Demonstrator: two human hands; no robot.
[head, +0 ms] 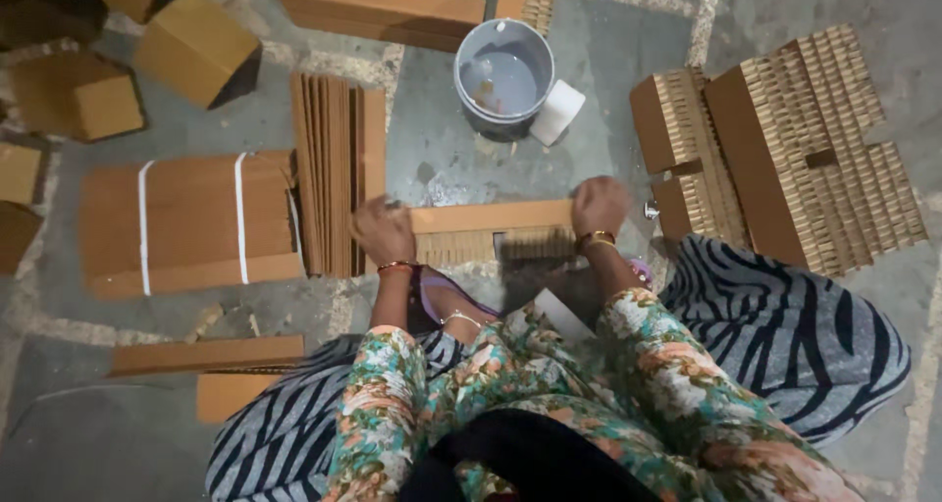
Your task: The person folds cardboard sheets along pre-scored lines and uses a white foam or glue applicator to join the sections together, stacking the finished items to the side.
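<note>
As both hands grip, cardboard strip [491, 215] between left hand [383, 231], right hand [600, 206]

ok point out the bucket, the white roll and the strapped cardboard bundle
bucket [471, 95], head view, on its outer wall
white roll [557, 111], head view, on its side
strapped bundle [191, 217], head view, top face between the two straps

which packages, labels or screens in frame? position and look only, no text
Strapped cardboard bundle: left of the left hand; flat brown stack, two white bands.
Small cardboard boxes: top left; brown cubes.
Cardboard strip: held at both ends, right hand on one; long, tan.
Labels, signs, screens: none visible.
</note>
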